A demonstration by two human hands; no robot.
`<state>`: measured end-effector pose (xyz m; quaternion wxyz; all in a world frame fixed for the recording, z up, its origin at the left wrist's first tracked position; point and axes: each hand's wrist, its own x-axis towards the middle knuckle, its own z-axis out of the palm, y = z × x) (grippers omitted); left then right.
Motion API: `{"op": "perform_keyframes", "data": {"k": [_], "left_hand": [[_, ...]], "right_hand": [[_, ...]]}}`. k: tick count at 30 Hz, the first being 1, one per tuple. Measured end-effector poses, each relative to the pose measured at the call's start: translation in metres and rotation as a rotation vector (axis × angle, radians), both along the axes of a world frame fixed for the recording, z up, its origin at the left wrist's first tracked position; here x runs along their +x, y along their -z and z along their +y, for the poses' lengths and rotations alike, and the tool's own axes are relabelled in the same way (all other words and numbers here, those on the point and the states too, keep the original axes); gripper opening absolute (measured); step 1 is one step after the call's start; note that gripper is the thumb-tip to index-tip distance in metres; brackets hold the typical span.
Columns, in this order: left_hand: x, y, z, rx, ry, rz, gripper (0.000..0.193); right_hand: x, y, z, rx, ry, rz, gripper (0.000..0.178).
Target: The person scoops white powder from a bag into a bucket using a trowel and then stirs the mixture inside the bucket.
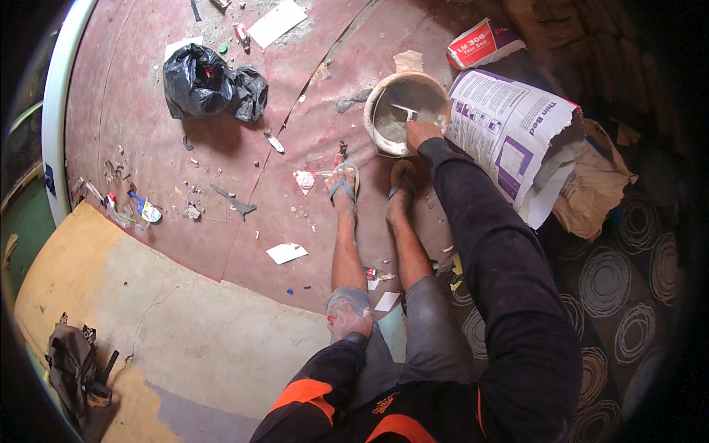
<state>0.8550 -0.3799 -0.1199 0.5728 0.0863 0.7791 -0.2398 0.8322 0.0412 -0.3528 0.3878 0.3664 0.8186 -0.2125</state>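
A round bucket [371, 131] with a mortar-crusted rim stands in front of my feet, slightly to the right. Grey powder or mix [393, 131] lies inside it. My right hand [423, 134] reaches over the near rim, closed on what looks like a trowel [402, 110], whose pale bent metal neck shows. The rest of the tool is hidden by the hand and the mix. On my left knee rests my left hand [350, 320], dusty, with its fingers spread over the trouser leg and nothing visible in it.
A torn white and purple paper sack [509, 122] lies right of the bucket, with a red torn piece [484, 44] behind and brown paper [594, 188] beside it. Black plastic bags [198, 83] sit far left. Litter dots the reddish floor covering [244, 170]. A curved board [199, 295] lies left.
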Motion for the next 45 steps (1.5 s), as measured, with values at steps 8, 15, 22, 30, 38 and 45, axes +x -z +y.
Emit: {"op": "perform_keyframes", "data": {"k": [8,15,22,30,38,45], "left_hand": [[-0.001,0.003,-0.002,-0.002,0.030,0.001,0.084],[-0.002,0.001,0.004,0.004,0.038,0.002,0.082],[-0.007,-0.001,0.011,-0.013,0.047,-0.023,0.082],[-0.009,-0.003,0.016,0.009,0.057,-0.031,0.083],[-0.011,-0.002,0.015,-0.015,0.039,-0.020,0.081],[-0.015,-0.001,0.019,-0.024,0.060,-0.039,0.081]], "right_hand": [[0.005,-0.054,0.013,0.079,-0.300,0.066,0.022],[-0.006,-0.077,0.038,0.472,-0.471,0.344,0.016],[-0.003,-0.015,0.050,0.443,-0.383,0.160,0.022],[0.034,0.016,0.053,0.156,0.001,0.014,0.028],[0.068,0.052,0.046,-0.226,0.000,0.044,0.035],[0.069,0.033,0.005,-1.121,1.864,0.082,0.024]]}}
